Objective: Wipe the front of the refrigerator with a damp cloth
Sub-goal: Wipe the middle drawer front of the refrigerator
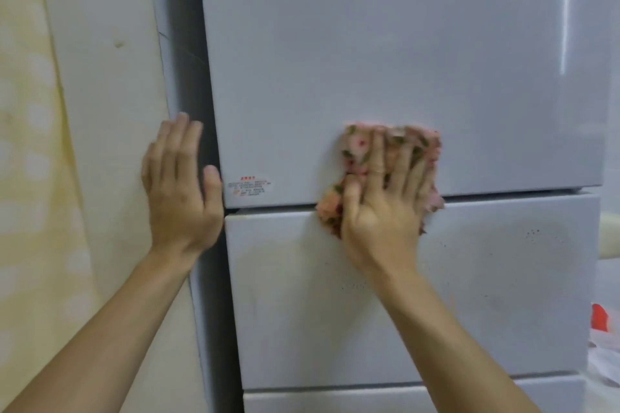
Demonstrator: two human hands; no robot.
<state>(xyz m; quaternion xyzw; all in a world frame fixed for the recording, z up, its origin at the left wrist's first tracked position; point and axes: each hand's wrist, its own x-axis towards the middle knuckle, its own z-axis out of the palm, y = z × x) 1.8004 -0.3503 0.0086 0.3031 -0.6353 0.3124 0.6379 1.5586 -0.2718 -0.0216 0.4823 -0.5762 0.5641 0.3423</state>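
Note:
The pale grey refrigerator (385,54) fills most of the view, with an upper door, a middle drawer front (292,305) and a lower one. My right hand (382,211) presses a pink flowered cloth (360,144) flat against the bottom of the upper door, across the seam above the middle drawer. My left hand (181,184) rests with fingers apart on the refrigerator's left side edge, thumb at the door's corner, holding nothing. A small printed sticker (250,186) sits at the door's lower left corner. Dark specks dot the middle drawer front.
A cream wall (100,77) and a yellowish patterned curtain (30,178) stand close on the left. At the right edge are a red-and-white object (600,318) and crumpled white plastic (604,362) low down.

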